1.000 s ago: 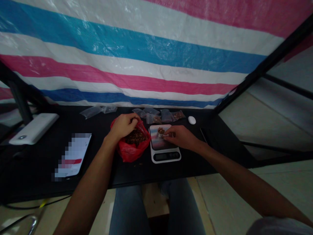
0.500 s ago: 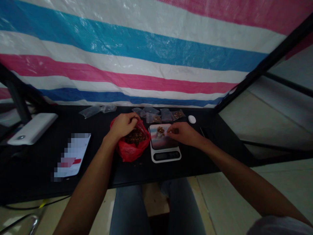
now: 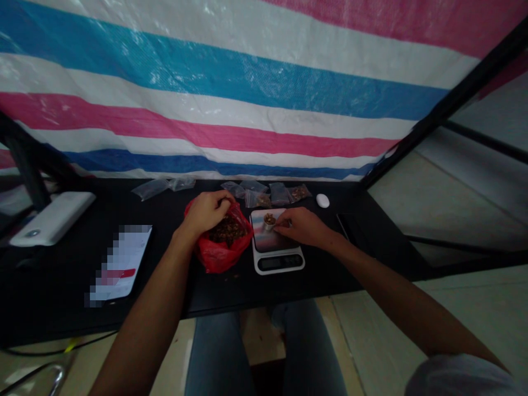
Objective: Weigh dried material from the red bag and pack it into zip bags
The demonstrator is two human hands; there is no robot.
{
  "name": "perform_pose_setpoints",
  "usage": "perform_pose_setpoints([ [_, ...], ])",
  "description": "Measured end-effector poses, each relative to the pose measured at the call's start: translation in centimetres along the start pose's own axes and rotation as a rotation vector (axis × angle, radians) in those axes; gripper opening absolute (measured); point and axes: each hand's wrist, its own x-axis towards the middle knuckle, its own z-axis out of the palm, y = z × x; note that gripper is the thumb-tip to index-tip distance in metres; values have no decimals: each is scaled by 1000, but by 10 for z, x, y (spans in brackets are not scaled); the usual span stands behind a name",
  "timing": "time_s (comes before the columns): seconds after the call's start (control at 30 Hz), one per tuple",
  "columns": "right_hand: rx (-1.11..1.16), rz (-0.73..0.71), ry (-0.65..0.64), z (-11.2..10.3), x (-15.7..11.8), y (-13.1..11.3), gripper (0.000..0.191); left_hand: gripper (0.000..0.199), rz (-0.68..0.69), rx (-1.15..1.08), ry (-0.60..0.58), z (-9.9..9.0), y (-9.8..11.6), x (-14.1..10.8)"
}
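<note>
My left hand (image 3: 210, 210) is closed on the far left rim of a red plastic bag (image 3: 218, 256), keeping its mouth spread. Small brown dried pieces (image 3: 226, 230) fill the bag. To its right lies a white kitchen scale (image 3: 279, 262) with a shiny plate. On that plate stands a small metal cup (image 3: 269, 225), heaped with the same brown pieces. My right hand (image 3: 297, 224) is just right of the cup, fingertips pinched together low by its side. Whether they touch the cup or grip a piece is too small to tell.
Along the back of the black table (image 3: 165, 214) lie several clear zip bags (image 3: 280, 193), some with brown pieces inside. A white oval object (image 3: 322, 201) and a dark phone-like slab (image 3: 348, 226) are at right. A lit phone (image 3: 132, 264) and white device (image 3: 53, 219) are at left.
My right hand has shifted slightly left and down, bringing its fingertips to the cup's lower side. My left hand stays on the bag's rim.
</note>
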Motion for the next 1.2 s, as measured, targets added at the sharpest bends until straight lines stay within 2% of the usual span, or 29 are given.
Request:
perform_pose_setpoints([
  [0.13, -25, 12, 22, -7, 0, 3, 17, 39, -1, 3, -1, 0, -1, 0],
  [0.23, 70, -5, 98, -16, -3, 7, 17, 39, -11, 13, -2, 0, 0, 0],
  [0.33, 157, -80, 153, -21, -4, 4, 20, 39, -16, 26, -4, 0, 1, 0],
  [0.43, 79, -156, 103, -21, -4, -5, 22, 39, -14, 18, -2, 0, 1, 1],
  [0.53, -51, -144, 116, -17, -7, -15, 23, 39, -14, 9, 0, 0, 1, 0],
  [0.67, -61, -148, 195, -3, -22, -36, 25, 39, -13, 9, -7, -1, 2, 0],
  [0.87, -112, -337, -52, 45, -44, -82, 25, 39, -20, -8, 5, -1, 4, -1],
  [1.0, -232, -349, -98, 72, -41, -100, 24, 40, -19, 0, 5, -1, 3, -1],
  [1.07, -275, -360, -86, 75, -39, -104, 23, 40, -5, -7, -6, -1, 2, -1],
  [1.2, -265, -370, -84, 65, -38, -105, 20, 40, -5, -18, 0, -1, 2, 0],
])
